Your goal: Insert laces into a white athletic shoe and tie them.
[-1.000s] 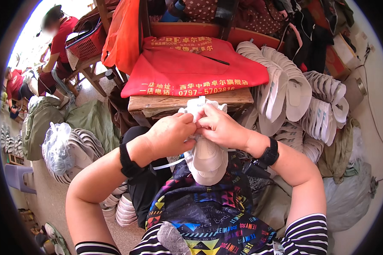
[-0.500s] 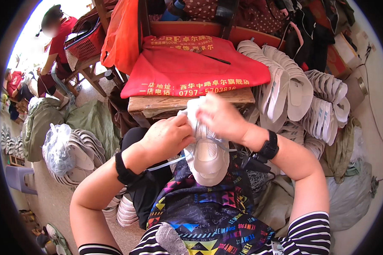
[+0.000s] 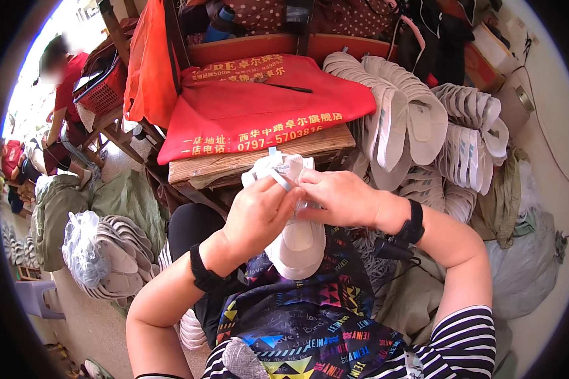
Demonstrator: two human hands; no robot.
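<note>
A white sneaker (image 3: 296, 249) rests over my lap against the wooden stool's near edge, its rounded end toward me and its tongue side away. Over its lacing my left hand (image 3: 256, 215) is closed, with a pale grey-blue shoelace (image 3: 280, 180) standing out from the fingers. My right hand (image 3: 341, 199) meets it from the other side, fingers bent and pinched at the lacing; the lace there is mostly hidden. Both hands cover the middle of the shoe. A patterned dark apron (image 3: 303, 316) lies beneath it.
A red printed bag (image 3: 265, 107) covers the wooden stool (image 3: 202, 174), with a dark thin tool (image 3: 291, 88) on top. Stacked white shoes (image 3: 417, 120) stand at the right. More shoe parts (image 3: 120, 252) lie by a plastic bag at left. A person (image 3: 73, 69) sits beyond.
My right hand, blurred over the far part of the shoe before, has come nearer and closed beside my left. The trailing lace ends no longer show at the sides. The whole view has shifted.
</note>
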